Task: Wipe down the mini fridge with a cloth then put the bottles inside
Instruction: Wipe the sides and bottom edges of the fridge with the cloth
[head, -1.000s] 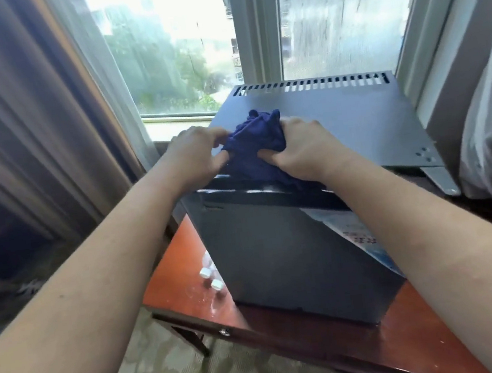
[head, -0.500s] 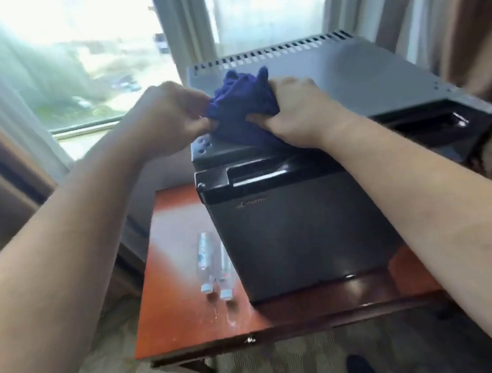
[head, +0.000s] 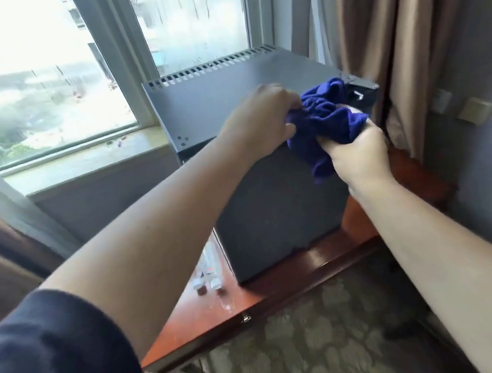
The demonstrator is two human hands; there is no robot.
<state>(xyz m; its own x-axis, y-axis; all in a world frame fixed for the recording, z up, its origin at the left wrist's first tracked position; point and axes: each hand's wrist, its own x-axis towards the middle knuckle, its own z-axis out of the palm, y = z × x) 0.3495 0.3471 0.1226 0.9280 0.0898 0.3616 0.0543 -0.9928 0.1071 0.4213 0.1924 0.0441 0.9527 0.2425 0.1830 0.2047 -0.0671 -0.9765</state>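
Note:
A dark grey mini fridge (head: 272, 208) stands on a red-brown wooden table (head: 223, 316), its door closed. A crumpled blue cloth (head: 327, 117) sits at the fridge's front right top corner. My left hand (head: 261, 116) grips the cloth's left side on the fridge top. My right hand (head: 358, 151) grips its lower right part, over the fridge's front edge. Two clear bottles (head: 210, 271) with white caps lie on the table to the left of the fridge, partly hidden by my left forearm.
A window and its sill (head: 80, 163) run behind and to the left of the fridge. Brown curtains (head: 389, 29) hang at the right, close to the fridge's corner. Patterned carpet (head: 318, 332) lies below the table's front edge.
Both hands have carried the cloth from the front middle of the fridge top to its front right corner. My view has swung to the left of the fridge.

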